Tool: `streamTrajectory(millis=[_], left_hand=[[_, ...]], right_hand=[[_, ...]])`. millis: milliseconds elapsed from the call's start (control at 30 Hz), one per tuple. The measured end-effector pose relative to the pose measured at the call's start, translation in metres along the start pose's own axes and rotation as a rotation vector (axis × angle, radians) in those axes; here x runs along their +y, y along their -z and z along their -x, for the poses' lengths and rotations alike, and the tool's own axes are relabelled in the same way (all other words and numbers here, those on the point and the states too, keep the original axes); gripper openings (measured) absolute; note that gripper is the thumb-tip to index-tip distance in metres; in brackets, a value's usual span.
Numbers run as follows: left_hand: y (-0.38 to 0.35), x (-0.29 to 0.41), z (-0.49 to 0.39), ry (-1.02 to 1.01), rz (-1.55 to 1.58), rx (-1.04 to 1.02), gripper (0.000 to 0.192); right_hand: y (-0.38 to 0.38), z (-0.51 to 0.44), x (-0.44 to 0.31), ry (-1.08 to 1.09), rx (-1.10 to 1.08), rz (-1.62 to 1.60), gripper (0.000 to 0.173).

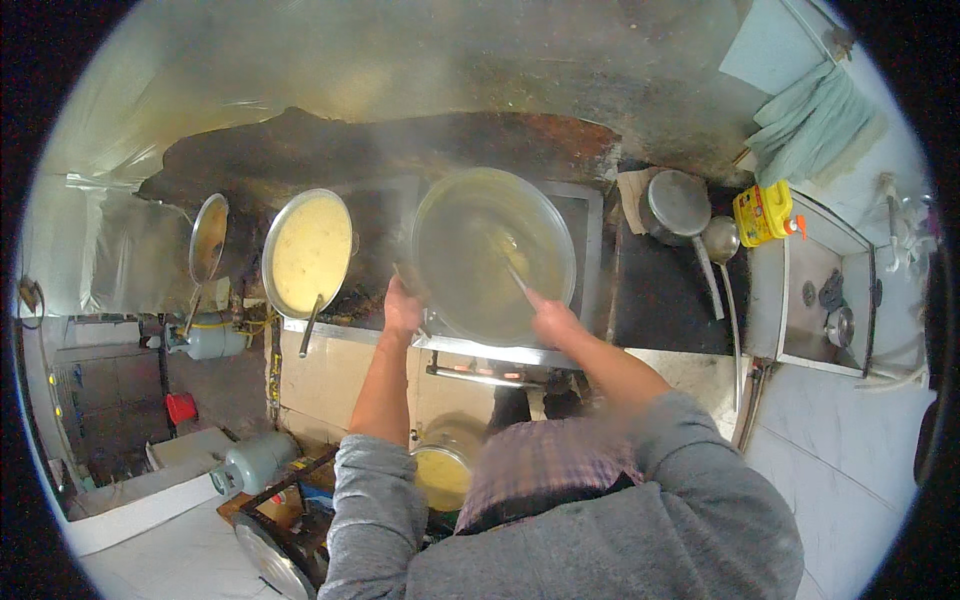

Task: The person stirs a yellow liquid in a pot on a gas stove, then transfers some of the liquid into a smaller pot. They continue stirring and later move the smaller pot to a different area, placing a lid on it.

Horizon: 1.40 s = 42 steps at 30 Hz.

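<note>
A large metal pot stands on the stove before me, its inside veiled by steam. My right hand grips the metal handle of a ladle, whose head rests low inside the pot, by some yellowish matter. On the pot's left side, my left hand is closed around a brown flat piece, perhaps a folded cloth, against the pot wall. Steam blurs that contact. Left of this hand, a second pot is nearly full of pale yellow, frothy liquid, with a utensil handle leaning over its rim.
At far left stands a pan. On the right counter are a lidded saucepan, a long-handled ladle and a yellow pump jug beside a sink. A pot of yellow liquid and a gas cylinder sit lower down.
</note>
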<state>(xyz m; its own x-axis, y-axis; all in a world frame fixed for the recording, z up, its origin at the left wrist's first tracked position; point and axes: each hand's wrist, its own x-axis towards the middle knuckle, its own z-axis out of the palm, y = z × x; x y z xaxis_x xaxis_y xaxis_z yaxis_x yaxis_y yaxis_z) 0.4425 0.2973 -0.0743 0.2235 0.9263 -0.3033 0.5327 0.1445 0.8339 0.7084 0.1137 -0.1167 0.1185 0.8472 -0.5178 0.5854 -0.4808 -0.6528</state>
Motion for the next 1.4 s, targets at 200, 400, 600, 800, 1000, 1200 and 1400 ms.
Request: streamTrajectory(millis=[200,400,600,800,1000,1200,1400], left_hand=[[-0.002,0.017,0.013,0.019,-0.077,0.045,0.049],[-0.003,0.009,0.012,0.001,-0.015,0.045,0.053],[-0.001,-0.003,0.003,-0.018,-0.066,0.044,0.055],[-0.003,0.009,0.013,-0.011,-0.068,0.078,0.054],[0.002,0.014,0.012,0.012,-0.139,0.070,0.053],[0.001,0.022,0.020,-0.045,-0.073,0.071,0.051],[0.000,0.020,0.021,-0.002,-0.147,0.091,0.051]], right_hand=[[0.006,0.095,0.056,-0.002,-0.120,0.083,0.062],[-0.002,0.019,0.014,0.073,-0.001,0.080,0.058],[-0.004,0.068,0.033,0.078,-0.138,0.128,0.063],[0.008,0.059,0.038,0.056,0.008,0.076,0.059],[-0.003,0.018,-0.004,0.002,-0.001,0.090,0.060],[0.012,0.084,0.026,-0.020,-0.074,-0.010,0.060],[-0.005,-0.006,0.001,-0.037,0.070,0.028,0.062]])
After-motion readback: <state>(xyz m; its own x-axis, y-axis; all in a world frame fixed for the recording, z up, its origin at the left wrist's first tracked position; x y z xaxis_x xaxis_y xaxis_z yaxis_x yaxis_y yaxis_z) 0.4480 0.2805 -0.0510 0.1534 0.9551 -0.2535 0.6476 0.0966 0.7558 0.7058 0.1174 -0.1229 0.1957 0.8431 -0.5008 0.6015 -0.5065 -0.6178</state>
